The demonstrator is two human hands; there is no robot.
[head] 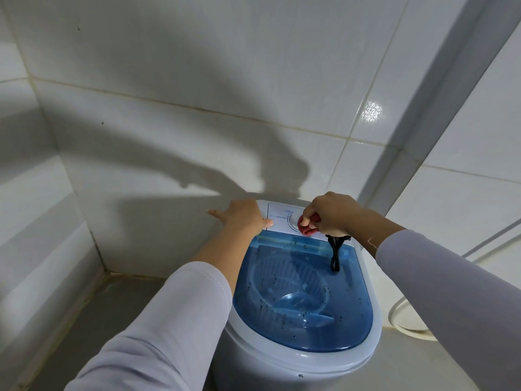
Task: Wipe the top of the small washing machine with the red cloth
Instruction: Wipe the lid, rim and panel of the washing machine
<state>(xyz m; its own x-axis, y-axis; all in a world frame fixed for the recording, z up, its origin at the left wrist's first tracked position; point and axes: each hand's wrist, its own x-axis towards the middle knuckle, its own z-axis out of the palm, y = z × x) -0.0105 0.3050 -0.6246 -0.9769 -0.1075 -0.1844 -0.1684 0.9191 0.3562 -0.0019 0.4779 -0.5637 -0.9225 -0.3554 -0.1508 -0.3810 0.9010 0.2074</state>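
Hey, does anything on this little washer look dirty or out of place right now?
Yes. Small black specks are scattered across the blue lid, which looks unwiped. A black strap-like thing dangles from near the right hand, which presses the red cloth on the white control panel.

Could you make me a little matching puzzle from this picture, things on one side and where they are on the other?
Things:
1. red cloth
2. left hand
3. black cord
4. white hose

Places:
A. lying across the blue lid
B. on the floor, right of the washing machine
C. bunched in the right hand at the control panel
D. resting flat on the machine's back left corner

Pairs: 1-C, 2-D, 3-A, 4-B
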